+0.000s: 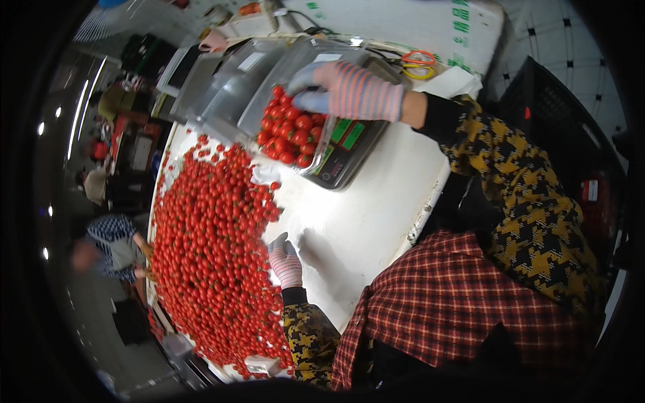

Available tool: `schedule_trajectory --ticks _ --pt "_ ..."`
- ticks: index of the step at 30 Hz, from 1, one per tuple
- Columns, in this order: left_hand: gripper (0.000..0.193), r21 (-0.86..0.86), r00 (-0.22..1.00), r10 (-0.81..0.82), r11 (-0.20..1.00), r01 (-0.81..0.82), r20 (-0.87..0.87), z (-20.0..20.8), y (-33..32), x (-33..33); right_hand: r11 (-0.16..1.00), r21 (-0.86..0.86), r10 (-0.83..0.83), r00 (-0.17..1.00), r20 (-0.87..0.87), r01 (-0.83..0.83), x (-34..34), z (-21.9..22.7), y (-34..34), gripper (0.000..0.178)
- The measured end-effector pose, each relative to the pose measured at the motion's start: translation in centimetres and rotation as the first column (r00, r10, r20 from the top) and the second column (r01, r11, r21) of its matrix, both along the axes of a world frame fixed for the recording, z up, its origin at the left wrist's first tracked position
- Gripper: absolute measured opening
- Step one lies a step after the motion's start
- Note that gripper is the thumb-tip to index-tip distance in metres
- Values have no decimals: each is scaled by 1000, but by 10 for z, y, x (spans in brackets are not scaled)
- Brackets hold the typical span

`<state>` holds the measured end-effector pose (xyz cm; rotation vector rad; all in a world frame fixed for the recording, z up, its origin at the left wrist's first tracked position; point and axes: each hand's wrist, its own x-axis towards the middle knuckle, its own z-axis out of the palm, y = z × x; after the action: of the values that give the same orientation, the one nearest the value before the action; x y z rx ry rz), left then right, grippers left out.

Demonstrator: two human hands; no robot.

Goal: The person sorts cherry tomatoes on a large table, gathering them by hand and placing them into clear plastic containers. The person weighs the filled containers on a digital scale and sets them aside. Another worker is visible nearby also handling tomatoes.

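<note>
My right hand (353,91), in a striped knit glove with grey fingers, reaches over a clear plastic box (324,151). The box holds red cherry tomatoes (290,131) and sits on a dark digital scale (346,161). The fingers of that hand are spread, close above the fruit, and no tomato shows between them. Lower down, my left hand (287,263), gloved alike, rests at the edge of a broad heap of cherry tomatoes (215,248). Its fingers are partly spread, and nothing can be seen held in it.
Stacked clear boxes (232,84) stand beyond the scale. Scissors (418,64) with orange and yellow handles lie beside it on the white table (376,201). Across the heap, a person (111,245) reaches toward the tomatoes. Dark crates (557,127) stand at the right.
</note>
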<state>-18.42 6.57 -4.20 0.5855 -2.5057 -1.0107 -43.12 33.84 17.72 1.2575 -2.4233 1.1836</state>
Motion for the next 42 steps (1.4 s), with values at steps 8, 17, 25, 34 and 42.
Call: schedule_trajectory --ticks 8,17,25,34,42 --pt "33 -491 986 -102 858 153 129 -5 -17 -101 989 -148 12 1000 6 -11 5 -3 29 28" --pt "15 -522 976 134 853 -25 173 -23 -27 -48 939 20 344 932 -111 -344 80 6 -21 22" --pt "14 275 955 295 921 -277 -24 -31 -13 58 723 335 535 796 282 -604 130 -97 -144 30" --pt "31 679 651 752 -425 599 -103 -5 -7 152 607 717 333 929 162 -343 186 -185 -265 69" --pt "50 586 468 856 -268 765 -220 21 -6 153 586 642 672 739 -45 -494 205 -214 -252 35"
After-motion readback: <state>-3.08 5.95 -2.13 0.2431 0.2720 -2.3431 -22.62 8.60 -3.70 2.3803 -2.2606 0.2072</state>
